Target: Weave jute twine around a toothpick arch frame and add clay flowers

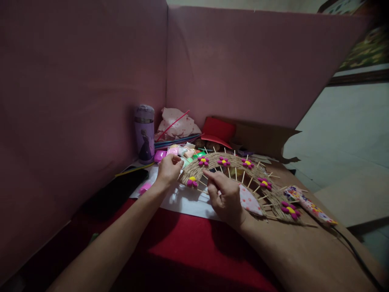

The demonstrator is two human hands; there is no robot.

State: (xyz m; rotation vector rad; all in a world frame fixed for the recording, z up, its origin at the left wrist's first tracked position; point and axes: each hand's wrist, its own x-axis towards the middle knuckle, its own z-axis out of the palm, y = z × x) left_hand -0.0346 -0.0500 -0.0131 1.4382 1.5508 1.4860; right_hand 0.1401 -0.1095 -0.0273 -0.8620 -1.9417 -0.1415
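Rough, fibrous twine on this band (235,160), crossed by bare wooden sticks (243,177) and topped with 6 matt, clay-like flowers (223,161)! A shiny metal collar (144,120) gleams on the smooth flask (145,140); there's crumpled, dotted cloth (176,123), dull cardboard (261,140), and smooth matt paper (182,205).

Bottle (144,136) left of the twine arch (236,159)

A brown tabletop (331,243) bears a flower-patterned corded tool (313,206); white paper (179,205) lies further left.
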